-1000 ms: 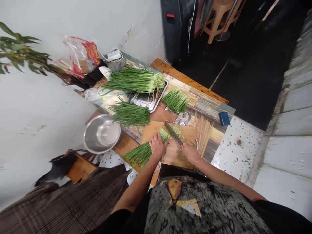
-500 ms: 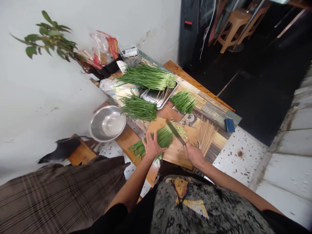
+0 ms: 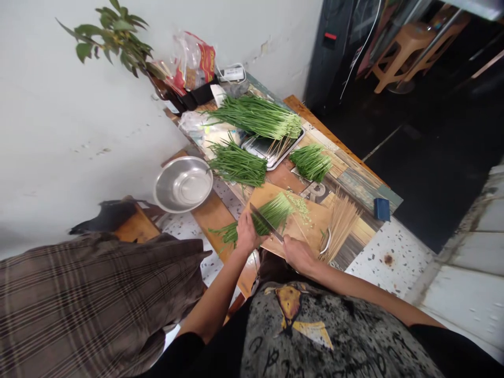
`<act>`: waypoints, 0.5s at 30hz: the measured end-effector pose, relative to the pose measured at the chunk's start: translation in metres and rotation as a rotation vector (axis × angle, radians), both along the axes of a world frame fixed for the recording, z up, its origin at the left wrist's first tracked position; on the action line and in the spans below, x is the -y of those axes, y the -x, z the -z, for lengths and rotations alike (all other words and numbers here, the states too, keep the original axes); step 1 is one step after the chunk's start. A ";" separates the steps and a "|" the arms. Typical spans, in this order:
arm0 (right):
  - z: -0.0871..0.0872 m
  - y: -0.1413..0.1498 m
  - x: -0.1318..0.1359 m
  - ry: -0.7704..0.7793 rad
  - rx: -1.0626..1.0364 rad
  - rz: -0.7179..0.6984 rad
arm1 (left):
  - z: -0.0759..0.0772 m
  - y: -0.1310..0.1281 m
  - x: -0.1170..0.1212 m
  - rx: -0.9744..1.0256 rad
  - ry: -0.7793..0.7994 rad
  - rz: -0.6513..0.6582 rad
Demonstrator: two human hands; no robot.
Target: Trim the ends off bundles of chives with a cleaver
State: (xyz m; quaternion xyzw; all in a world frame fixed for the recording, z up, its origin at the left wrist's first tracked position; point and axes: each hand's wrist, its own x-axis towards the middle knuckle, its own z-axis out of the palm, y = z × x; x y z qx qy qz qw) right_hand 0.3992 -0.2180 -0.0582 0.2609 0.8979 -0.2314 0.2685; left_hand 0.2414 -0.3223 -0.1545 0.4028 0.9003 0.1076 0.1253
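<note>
Two hands: both yours, at work on one bunch of green chives [image 3: 271, 212] lying across the cutting board [image 3: 303, 231] straight ahead of you
Left hand [image 3: 246, 235]: pressed down on the bunch near its leafy middle, fingers curled over the stalks; it seems set there to keep them from rolling
Right hand [image 3: 297, 253]: closed around the handle of the knife [image 3: 264, 222], whose blade angles across the chives just beside your left fingers
Trimmings: a small scatter of cut green bits [image 3: 301, 205] on the board beyond the blade
Skewers: a fan of bamboo sticks [image 3: 342, 223] just right of your right hand, within easy reach of it
Tray: a metal tray [image 3: 262, 149] beyond both hands, a large heap of chives [image 3: 255, 115] lying across it
Loose piles: one bunch [image 3: 238, 165] beyond your left hand, a shorter trimmed pile [image 3: 313, 161] beyond your right
Bowl: a steel bowl [image 3: 183, 184] well to the left of your left hand, nothing visible in it
Bag: a clear and red plastic bag [image 3: 192, 63] far beyond the tray by the wall; contents too blurred to tell
</note>
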 end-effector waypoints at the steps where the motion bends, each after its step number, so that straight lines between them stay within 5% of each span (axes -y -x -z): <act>1: 0.001 0.002 0.001 0.001 0.013 -0.003 | -0.001 0.000 0.002 -0.012 0.011 0.020; 7: 0.002 0.009 0.007 -0.010 0.085 0.008 | -0.004 0.004 0.009 -0.071 0.090 0.114; 15: -0.002 0.014 0.010 -0.002 0.117 0.027 | 0.014 0.006 0.007 -0.014 0.043 0.096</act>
